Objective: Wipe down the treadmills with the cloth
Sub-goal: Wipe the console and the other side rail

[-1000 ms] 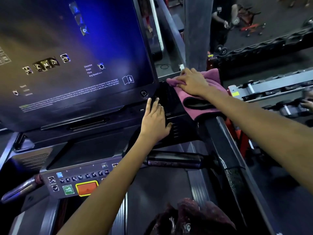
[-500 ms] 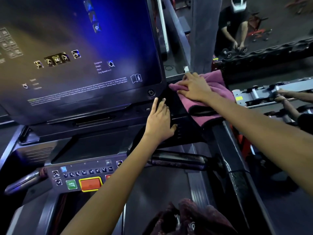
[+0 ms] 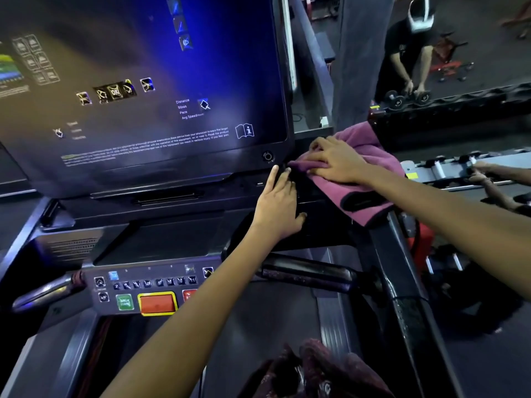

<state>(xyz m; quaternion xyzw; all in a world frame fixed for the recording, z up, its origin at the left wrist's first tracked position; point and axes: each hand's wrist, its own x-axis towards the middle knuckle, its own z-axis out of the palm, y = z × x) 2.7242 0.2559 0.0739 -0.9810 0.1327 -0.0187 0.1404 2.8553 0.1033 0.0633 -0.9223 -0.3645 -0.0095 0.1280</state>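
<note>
Right-hand fingers (image 3: 319,163) spread flat and pressing on the cloth (image 3: 370,156), palm down, pinning the purple fabric against the dark ledge just right of the screen's lower corner. Right hand (image 3: 337,162) covering the cloth's middle, probably to keep pressure even for a wipe along that edge. Cloth bunched under the palm, its far end draped over the console's right side and hanging down past the rail, black trim showing on the drooping fold. Left-hand fingers (image 3: 280,179) straight and close together, tips touching the strip just under the screen (image 3: 143,96), thumb out to the side. Left hand (image 3: 277,205) lying flat on the console (image 3: 172,234), holding nothing, likely bracing the body for the reach across. Further out, button panel (image 3: 143,291) below the left forearm with a green key and a yellow-rimmed orange one, well apart from both hands. Handlebar (image 3: 304,274) running under the left wrist. Beyond the treadmill, another person (image 3: 411,56) bent over dumbbells on a rack. Wiping seemingly mid-way on this corner; screen, panel and handlebar perhaps still to do.
</note>
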